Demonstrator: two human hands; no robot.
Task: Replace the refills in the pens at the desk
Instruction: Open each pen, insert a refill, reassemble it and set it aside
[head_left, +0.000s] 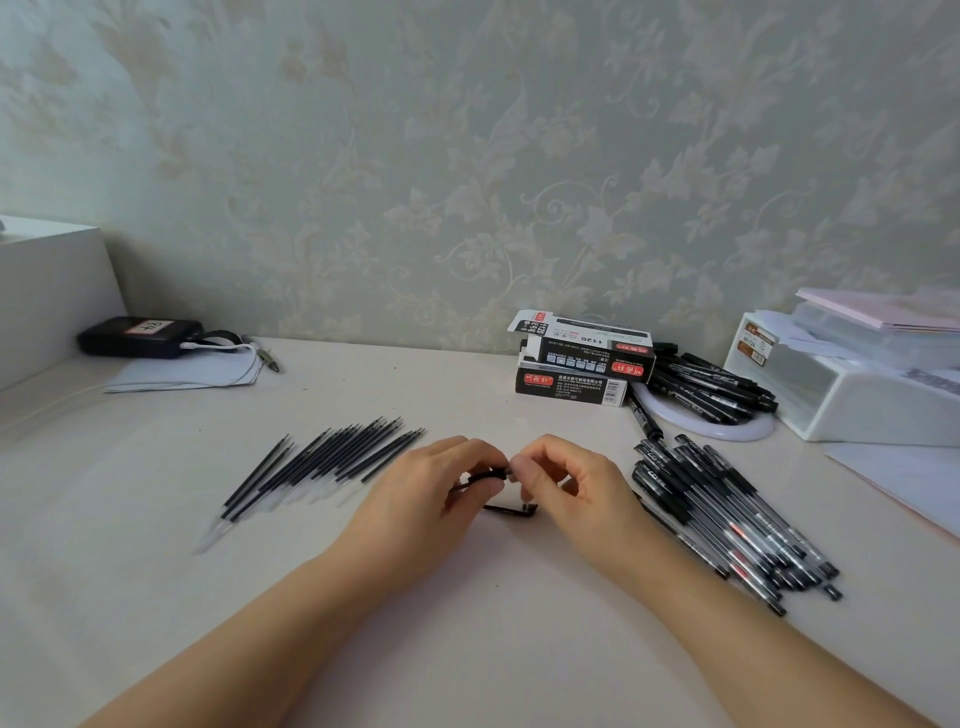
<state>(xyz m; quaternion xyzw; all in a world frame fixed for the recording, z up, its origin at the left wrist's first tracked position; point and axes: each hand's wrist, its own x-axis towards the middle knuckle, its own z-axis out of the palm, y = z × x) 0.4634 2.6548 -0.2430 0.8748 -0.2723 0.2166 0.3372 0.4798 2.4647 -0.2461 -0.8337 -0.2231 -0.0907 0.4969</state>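
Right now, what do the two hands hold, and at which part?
Both hold one black pen: the left hand grips its left part, the right hand pinches its right end.

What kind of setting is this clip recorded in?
Probably a home desk or small study corner: a pale desk pushed against floral wallpaper, with pen boxes, loose refills and a white plastic desk organiser holding papers.
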